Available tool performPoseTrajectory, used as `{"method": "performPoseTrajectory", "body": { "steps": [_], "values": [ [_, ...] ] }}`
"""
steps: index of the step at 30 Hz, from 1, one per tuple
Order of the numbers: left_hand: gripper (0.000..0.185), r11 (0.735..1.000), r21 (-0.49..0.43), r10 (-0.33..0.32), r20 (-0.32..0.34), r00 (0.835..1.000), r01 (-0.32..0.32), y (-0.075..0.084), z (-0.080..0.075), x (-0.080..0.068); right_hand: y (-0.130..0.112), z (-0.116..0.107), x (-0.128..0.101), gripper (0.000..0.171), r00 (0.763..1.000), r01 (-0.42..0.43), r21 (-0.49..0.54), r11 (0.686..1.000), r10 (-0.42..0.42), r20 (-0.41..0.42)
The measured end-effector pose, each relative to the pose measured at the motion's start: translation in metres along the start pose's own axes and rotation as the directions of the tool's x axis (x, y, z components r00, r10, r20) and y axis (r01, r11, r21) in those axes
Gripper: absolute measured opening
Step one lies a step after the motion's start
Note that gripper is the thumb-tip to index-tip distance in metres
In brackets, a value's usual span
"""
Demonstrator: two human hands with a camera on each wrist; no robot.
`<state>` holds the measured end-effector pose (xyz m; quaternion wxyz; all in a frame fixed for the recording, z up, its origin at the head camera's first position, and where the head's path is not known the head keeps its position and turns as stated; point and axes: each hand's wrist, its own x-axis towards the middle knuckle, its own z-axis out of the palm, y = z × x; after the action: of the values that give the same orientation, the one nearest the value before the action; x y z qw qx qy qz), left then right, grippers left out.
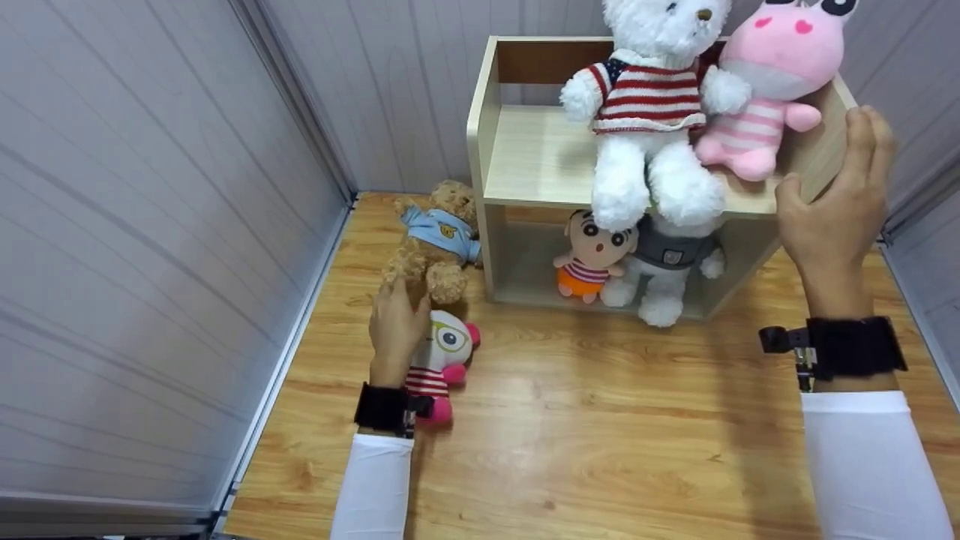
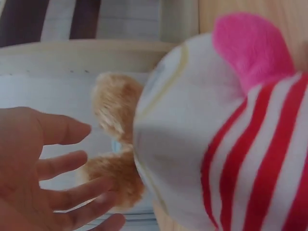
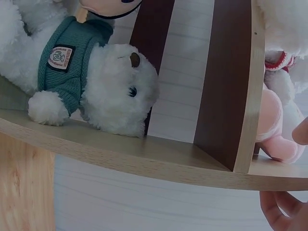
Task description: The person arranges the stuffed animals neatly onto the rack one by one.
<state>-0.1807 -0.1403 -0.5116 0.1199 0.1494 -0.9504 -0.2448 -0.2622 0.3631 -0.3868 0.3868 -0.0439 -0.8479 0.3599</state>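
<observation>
My left hand lies open low on the wooden floor, fingers stretched toward the feet of a brown teddy bear in a blue shirt. Under its wrist lies a red-striped plush with pink ears. The left wrist view shows the spread fingers beside the bear's furry legs and the striped plush. My right hand rests with straight fingers against the right wall of a small wooden shelf. Its fingertips show below the shelf board.
On the shelf's upper board sit a white bear in a flag sweater and a pink plush. Below are a cartoon boy doll and a white bear in a teal sweater. Grey panel walls enclose the floor on left and back.
</observation>
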Motion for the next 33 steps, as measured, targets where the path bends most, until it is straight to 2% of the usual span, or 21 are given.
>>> {"method": "performPoseTrajectory", "body": {
  "steps": [4, 7, 9, 11, 14, 17, 19, 22, 25, 27, 28, 30, 32, 33],
  "values": [
    [0.056, 0.995, -0.032, -0.091, -0.047, 0.995, 0.090, -0.003, -0.005, 0.017, -0.001, -0.001, 0.000, 0.072, 1.000, -0.008, 0.003, 1.000, 0.008, 0.015],
    [0.058, 0.990, -0.038, -0.140, -0.019, 0.990, 0.139, -0.002, -0.016, 0.032, -0.004, -0.001, 0.000, 0.073, 1.000, -0.016, 0.006, 1.000, 0.016, 0.022],
    [0.065, 0.987, -0.011, -0.159, 0.056, 0.986, 0.160, -0.003, -0.023, 0.044, -0.004, -0.001, 0.000, 0.073, 1.000, -0.015, 0.009, 1.000, 0.014, 0.022],
    [0.072, 0.988, 0.024, -0.156, 0.151, 0.976, 0.154, -0.004, -0.029, 0.054, -0.004, -0.002, 0.000, 0.073, 1.000, -0.013, 0.011, 1.000, 0.013, 0.019],
    [0.074, 0.990, 0.048, -0.142, 0.283, 0.949, 0.134, -0.008, -0.032, 0.068, -0.001, -0.002, 0.000, 0.072, 1.000, -0.009, 0.012, 1.000, 0.009, 0.010],
    [0.074, 0.992, 0.023, -0.128, 0.352, 0.927, 0.128, -0.013, -0.029, 0.076, -0.001, -0.002, 0.001, 0.072, 1.000, -0.009, 0.008, 1.000, 0.009, 0.009],
    [0.077, 0.989, 0.003, -0.138, 0.371, 0.918, 0.147, -0.015, -0.026, 0.081, -0.002, -0.001, 0.002, 0.073, 1.000, -0.008, 0.009, 1.000, 0.008, 0.012],
    [0.085, 0.979, -0.013, -0.186, 0.357, 0.915, 0.204, -0.016, -0.022, 0.088, -0.002, 0.001, 0.002, 0.073, 1.000, -0.006, 0.013, 1.000, 0.006, 0.022],
    [0.078, 0.969, -0.040, -0.217, 0.334, 0.917, 0.244, -0.017, -0.017, 0.094, -0.003, 0.001, 0.002, 0.074, 0.999, -0.017, 0.013, 1.000, 0.016, 0.031],
    [0.068, 0.965, -0.071, -0.214, 0.338, 0.917, 0.251, -0.017, -0.014, 0.096, -0.003, 0.001, 0.002, 0.074, 0.999, -0.024, 0.010, 1.000, 0.023, 0.031],
    [0.062, 0.961, -0.095, -0.212, 0.353, 0.911, 0.260, -0.018, -0.012, 0.096, -0.002, 0.000, 0.002, 0.074, 0.999, -0.025, 0.009, 1.000, 0.025, 0.030],
    [0.066, 0.950, -0.132, -0.213, 0.391, 0.895, 0.283, -0.018, -0.009, 0.096, -0.002, 0.000, 0.001, 0.073, 0.999, -0.028, 0.008, 1.000, 0.028, 0.025],
    [0.084, 0.914, -0.206, -0.231, 0.446, 0.865, 0.351, -0.019, -0.005, 0.096, -0.002, -0.001, 0.001, 0.073, 1.000, -0.021, 0.008, 1.000, 0.021, 0.021],
    [0.092, 0.878, -0.257, -0.247, 0.480, 0.842, 0.404, -0.020, -0.003, 0.096, -0.002, -0.001, 0.000, 0.073, 1.000, -0.019, 0.009, 1.000, 0.019, 0.021]
  ]
}}
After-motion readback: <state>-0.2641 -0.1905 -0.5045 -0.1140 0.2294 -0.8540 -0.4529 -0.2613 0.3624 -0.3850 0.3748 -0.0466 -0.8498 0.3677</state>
